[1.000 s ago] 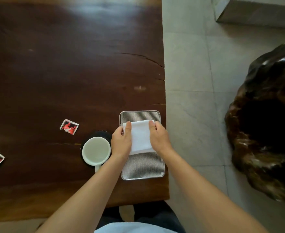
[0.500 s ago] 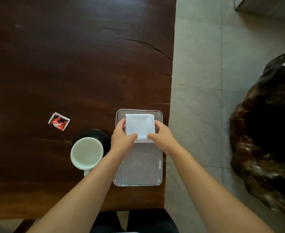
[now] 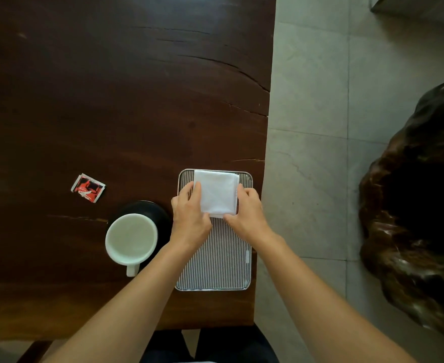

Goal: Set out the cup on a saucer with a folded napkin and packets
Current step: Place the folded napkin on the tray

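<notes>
Pinching the white folded napkin (image 3: pixel 217 193) at its near corners, the left hand (image 3: pixel 190 221) and right hand (image 3: pixel 248 218) are pressing it onto the far end of the ribbed tray (image 3: pixel 215 260); half a second ago it lay slightly nearer. Beside the tray, the cup (image 3: pixel 131 241) is sitting on its dark saucer (image 3: pixel 160 213), one packet (image 3: pixel 88 188) lying beyond them on the wooden table (image 3: pixel 111 100).

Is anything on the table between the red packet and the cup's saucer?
No. In the head view, only bare dark table separates the red packet from the saucer.
</notes>
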Demonstrator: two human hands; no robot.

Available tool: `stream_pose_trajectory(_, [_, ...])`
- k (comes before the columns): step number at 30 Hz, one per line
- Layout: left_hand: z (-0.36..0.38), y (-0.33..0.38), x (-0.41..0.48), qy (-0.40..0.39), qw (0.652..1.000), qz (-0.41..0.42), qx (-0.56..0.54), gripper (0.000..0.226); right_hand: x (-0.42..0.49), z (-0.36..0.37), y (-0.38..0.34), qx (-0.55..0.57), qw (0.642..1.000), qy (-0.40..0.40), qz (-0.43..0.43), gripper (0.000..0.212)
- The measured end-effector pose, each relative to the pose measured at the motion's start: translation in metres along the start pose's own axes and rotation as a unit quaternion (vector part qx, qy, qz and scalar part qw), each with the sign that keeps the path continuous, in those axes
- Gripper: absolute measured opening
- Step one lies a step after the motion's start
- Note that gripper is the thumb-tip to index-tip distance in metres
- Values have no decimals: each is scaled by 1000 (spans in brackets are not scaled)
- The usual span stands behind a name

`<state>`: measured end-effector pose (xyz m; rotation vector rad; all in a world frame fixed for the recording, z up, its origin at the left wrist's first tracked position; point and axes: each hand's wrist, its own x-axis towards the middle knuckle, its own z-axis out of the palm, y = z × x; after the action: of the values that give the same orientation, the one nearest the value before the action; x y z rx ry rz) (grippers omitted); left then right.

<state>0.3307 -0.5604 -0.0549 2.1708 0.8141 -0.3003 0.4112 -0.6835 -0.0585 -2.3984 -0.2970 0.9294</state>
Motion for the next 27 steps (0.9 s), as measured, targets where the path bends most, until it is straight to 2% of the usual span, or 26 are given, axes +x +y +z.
stream_pose_trajectory(8, [3, -4, 0, 3, 999, 6, 39, 70, 1, 0, 4, -39, 999, -12, -16, 66])
stream_pose_trajectory(13, [3, -4, -2, 2, 999, 6, 40, 72, 0, -2, 3, -42, 999, -3, -10, 55])
stream_pose_trajectory(15, [1, -3, -3, -6, 999, 9, 40, 75, -2, -4, 3, -32, 999, -2, -2, 59])
stream_pose_trajectory(20, [-6, 2, -9, 2, 1000, 22, 22, 78, -17, -9, 2, -36, 999, 20, -8, 33])
stream_pose_trajectory(24, [-15, 5, -18, 11, 999, 36, 8, 68, -34, -16, 0, -29, 998, 54, -14, 19])
stream_pose_trajectory(27, [-30, 7, -30, 19, 999, 46, 3, 62, -47, -23, -4, -28, 997, 76, -15, 18])
